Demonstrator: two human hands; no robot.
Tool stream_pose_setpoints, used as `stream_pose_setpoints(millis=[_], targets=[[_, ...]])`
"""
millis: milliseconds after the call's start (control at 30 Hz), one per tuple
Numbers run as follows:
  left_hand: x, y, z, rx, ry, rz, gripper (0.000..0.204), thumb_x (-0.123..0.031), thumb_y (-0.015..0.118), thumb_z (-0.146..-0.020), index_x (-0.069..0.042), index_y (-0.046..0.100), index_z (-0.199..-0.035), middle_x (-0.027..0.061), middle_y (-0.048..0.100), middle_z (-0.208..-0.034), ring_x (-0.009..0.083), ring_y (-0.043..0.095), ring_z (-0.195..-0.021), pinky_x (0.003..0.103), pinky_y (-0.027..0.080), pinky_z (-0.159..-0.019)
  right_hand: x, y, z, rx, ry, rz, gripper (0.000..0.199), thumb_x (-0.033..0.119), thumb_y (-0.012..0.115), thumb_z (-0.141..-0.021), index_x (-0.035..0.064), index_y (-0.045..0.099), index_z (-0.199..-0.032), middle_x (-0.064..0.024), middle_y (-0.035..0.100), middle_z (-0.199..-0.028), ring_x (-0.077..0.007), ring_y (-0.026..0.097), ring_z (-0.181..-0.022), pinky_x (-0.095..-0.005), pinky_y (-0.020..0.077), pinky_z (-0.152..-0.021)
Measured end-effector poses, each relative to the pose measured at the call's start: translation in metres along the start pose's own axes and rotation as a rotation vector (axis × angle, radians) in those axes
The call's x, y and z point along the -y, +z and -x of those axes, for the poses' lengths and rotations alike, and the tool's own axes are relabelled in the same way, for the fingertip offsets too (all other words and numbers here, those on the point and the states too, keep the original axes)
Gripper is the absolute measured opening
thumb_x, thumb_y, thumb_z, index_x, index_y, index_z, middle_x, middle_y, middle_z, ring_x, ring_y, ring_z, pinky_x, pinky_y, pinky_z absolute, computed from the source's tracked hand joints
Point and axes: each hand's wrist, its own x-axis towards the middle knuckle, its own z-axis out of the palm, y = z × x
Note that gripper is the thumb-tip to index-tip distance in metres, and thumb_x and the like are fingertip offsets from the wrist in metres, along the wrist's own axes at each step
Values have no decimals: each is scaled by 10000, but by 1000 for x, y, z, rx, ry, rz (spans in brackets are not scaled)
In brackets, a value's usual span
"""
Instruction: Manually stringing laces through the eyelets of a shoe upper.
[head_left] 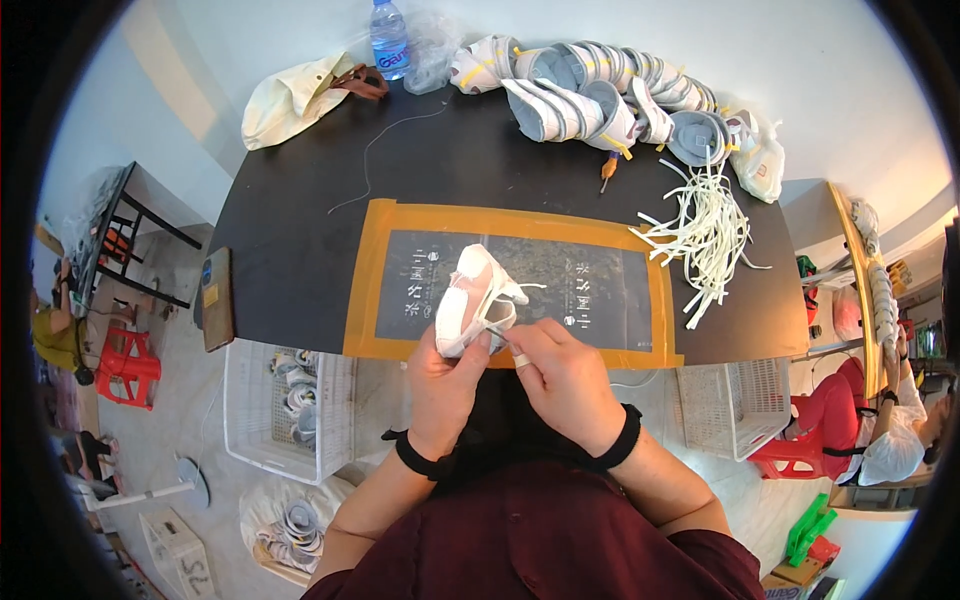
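Observation:
A small shoe upper (470, 290), white with a pale pink front, is held over the near edge of the table. My left hand (445, 385) grips its lower end, thumb on top and fingers around the side. My right hand (562, 375) is closed in a pinch beside the shoe opening, a pale band around one finger. A thin dark tool (495, 333) reaches from its fingertips to the upper; most of it is hidden. From the upper's right side stick out loose white lace ends (527, 287).
The dark table (290, 220) carries a clear taped mat (400, 210), a bundle of white laces (705, 235), stacked shoe uppers (590, 75), an orange-handled tool (608, 170), a phone-like slab (217, 298), a cloth bag (295, 105) and a water bottle (390, 40). White crates (335, 415) stand below.

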Motion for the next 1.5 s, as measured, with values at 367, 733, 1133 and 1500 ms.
stream_pose_setpoints(millis=[367,733,1133,1500], targets=[[0,0,-6,-3,-17,-1,243,-44,632,-923,7,604,-1159,12,641,-1032,65,576,-906,238,482,-798,5,-16,-18,103,-137,299,298,-8,632,-740,96,621,-1019,-81,564,-858,-295,625,-770,-386,526,-648],[10,-11,-8,12,25,-260,198,-111,653,-920,14,635,-1072,63,645,-933,121,585,-815,261,465,-719,-11,-5,-28,128,-84,171,193,26,609,-784,76,584,-968,-120,561,-873,-329,632,-760,-396,540,-670],[12,-14,-8,-39,28,-319,126,-69,603,-924,43,613,-983,82,553,-804,131,551,-645,276,438,-563,-12,14,-51,356,328,-86,222,81,644,-779,28,551,-973,-133,606,-922,-324,652,-752,-409,549,-649],[5,-14,-13,-18,-5,-405,132,-45,593,-898,32,607,-1003,135,586,-853,231,604,-726,333,478,-625,-15,18,-58,438,528,-243,203,65,638,-762,42,523,-927,-120,585,-880,-337,641,-782,-410,540,-682]])
